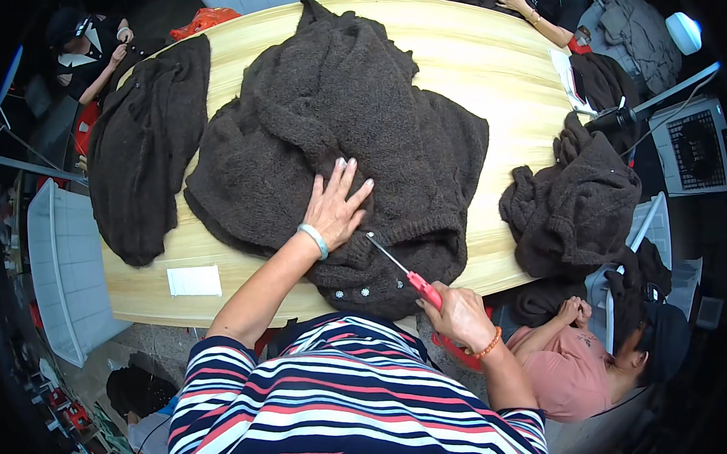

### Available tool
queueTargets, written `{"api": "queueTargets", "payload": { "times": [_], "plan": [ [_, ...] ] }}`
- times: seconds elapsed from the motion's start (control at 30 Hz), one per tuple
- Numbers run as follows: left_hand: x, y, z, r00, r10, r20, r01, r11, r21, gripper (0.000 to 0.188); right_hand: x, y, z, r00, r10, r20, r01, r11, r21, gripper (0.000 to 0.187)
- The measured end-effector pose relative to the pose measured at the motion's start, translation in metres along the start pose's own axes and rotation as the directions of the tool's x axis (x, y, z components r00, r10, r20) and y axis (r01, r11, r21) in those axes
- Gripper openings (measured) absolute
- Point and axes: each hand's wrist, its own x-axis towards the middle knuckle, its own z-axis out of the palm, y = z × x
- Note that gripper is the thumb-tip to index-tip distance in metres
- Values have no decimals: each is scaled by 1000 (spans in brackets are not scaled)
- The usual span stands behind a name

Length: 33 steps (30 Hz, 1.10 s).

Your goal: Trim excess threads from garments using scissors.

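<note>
From the head view, our left hand (335, 205) lies spread flat on the big dark brown knitted sweater (334, 138) at the pale wooden table (495, 64)'s near edge. Our right hand (460, 314) grips red-handled scissors (403, 270); the tips could snag the knit. We count three dark knits, one pair of scissors, one white card (194, 281).

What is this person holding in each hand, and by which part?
The right hand grips a thin tool by its red handle, metal tip on the dark brown knitted garment. The left hand holds nothing; it lies flat on the garment.
</note>
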Motion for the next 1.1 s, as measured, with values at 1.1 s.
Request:
{"api": "queueTargets", "payload": {
  "times": [1.1],
  "plan": [
    [19, -1, 15, 900, -359, -248, 147, 785, -601, 73, 15, 17, -8, 985, 4, -170, 7, 998, 66, 19]
  ]
}}
